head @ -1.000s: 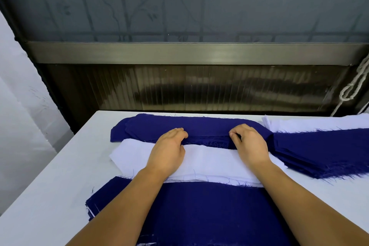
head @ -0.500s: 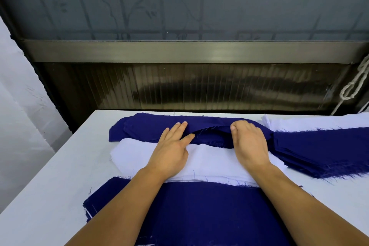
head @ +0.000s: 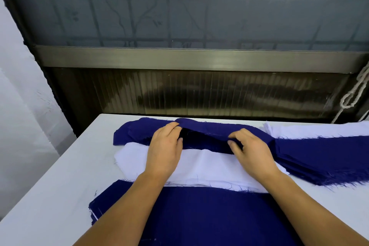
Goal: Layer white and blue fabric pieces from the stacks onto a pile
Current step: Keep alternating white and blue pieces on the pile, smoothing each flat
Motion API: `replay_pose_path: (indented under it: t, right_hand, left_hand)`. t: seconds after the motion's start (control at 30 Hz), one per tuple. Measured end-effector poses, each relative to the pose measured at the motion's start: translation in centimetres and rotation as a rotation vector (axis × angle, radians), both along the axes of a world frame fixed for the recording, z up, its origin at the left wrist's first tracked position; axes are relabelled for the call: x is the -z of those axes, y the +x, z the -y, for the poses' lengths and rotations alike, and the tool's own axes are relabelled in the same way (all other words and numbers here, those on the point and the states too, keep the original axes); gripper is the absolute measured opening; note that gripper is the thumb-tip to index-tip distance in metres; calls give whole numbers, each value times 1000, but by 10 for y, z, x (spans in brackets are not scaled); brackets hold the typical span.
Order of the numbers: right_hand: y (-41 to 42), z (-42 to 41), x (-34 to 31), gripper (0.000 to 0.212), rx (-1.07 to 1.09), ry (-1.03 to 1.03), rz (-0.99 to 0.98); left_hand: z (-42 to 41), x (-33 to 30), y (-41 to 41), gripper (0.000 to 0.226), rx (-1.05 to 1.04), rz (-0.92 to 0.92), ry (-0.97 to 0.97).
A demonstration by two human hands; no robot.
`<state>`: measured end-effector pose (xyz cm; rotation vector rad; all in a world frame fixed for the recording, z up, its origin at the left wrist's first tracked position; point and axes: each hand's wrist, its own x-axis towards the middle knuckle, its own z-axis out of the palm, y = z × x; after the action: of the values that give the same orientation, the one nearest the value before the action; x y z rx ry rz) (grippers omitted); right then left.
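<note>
A stack of dark blue fabric (head: 135, 132) lies at the far middle of the white table (head: 60, 191). In front of it is a white fabric stack (head: 207, 168). Nearest me is the layered pile (head: 199, 215), with a blue piece on top. My left hand (head: 164, 150) pinches the near edge of the top blue piece and lifts it, leaving a dark gap beneath. My right hand (head: 251, 150) pinches the same edge further right. Both forearms cross over the white stack and the pile.
A second blue stack (head: 323, 158) with frayed edges lies at the right, and more white fabric (head: 311, 131) sits behind it. A dark ribbed wall panel and a metal rail (head: 199, 59) stand behind the table. A white rope (head: 355, 94) hangs at the far right.
Both hands went from lying flat on the fabric to pinching the top blue piece's near edge. That edge has risen off the stack, opening a gap.
</note>
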<state>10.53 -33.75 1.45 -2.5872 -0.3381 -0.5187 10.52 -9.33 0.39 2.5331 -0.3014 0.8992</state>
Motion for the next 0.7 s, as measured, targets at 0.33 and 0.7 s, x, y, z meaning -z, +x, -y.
replay_pose_path:
  t: [0.33,0.7]
  right_hand:
    - [-81,47,-55,11,-261,299,-541]
    - [-102,77,-63,18,-411,589,-962]
  left_hand:
    - [-58,-39,-62,42,204,-393,22]
    - [-116,-95,-119,12,543,-956,-113]
